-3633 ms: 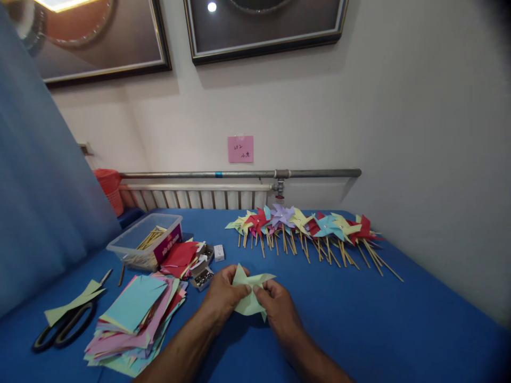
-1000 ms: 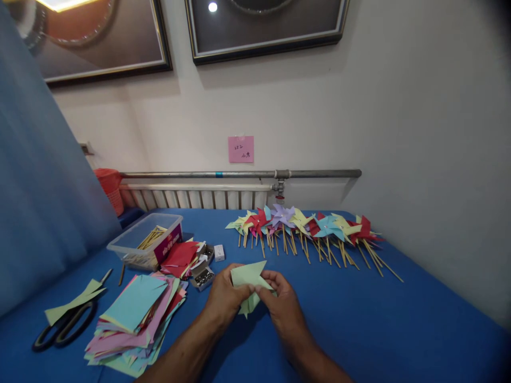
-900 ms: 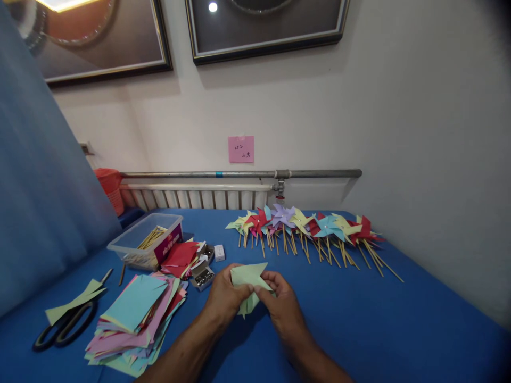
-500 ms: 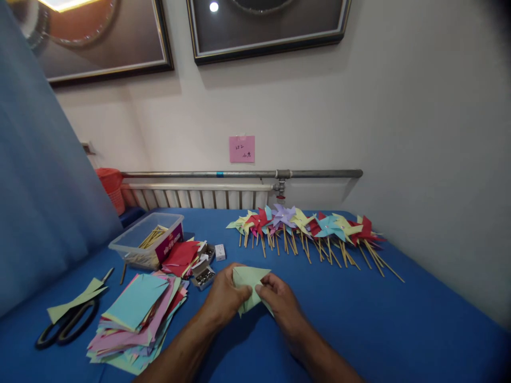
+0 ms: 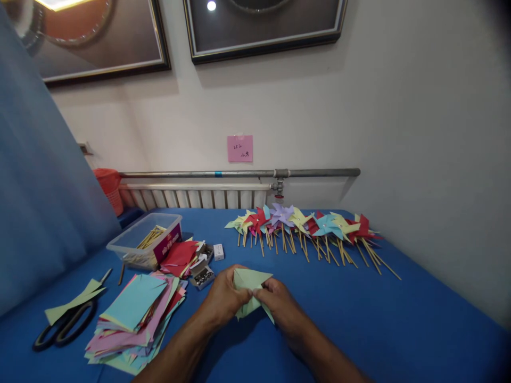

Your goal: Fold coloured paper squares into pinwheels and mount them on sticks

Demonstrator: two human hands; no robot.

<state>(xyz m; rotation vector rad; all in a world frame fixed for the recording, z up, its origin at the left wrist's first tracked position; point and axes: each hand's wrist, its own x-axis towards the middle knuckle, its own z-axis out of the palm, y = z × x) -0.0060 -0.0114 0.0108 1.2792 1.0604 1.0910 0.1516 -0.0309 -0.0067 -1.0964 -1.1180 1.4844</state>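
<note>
A pale green piece of paper (image 5: pixel 250 277), cut and partly folded toward its middle, is held between both hands above the blue table cover. My left hand (image 5: pixel 227 298) grips its left side, the thumb lying across the front near the centre. On the other side my right hand (image 5: pixel 279 303) pinches a folded flap, its thumb nearly meeting the left one at the middle. Fingers behind the paper are hidden. Left of my forearm lies a stack of coloured paper sheets (image 5: pixel 136 303). An opened small box of metal fasteners (image 5: pixel 203 276) sits near my left hand.
Finished paper pinwheels (image 5: pixel 281 215) on sticks lie in a row at the back. A clear plastic box (image 5: pixel 120 246) holds sticks. Red paper pieces (image 5: pixel 179 256) and a small white box (image 5: pixel 218 251) are beside it. Scissors (image 5: pixel 67 327) lie under green scraps (image 5: pixel 75 302) at left.
Both thumbs have drawn closer together at the paper's middle, and the right hand has pulled its flap inward. The view has shifted slightly.
</note>
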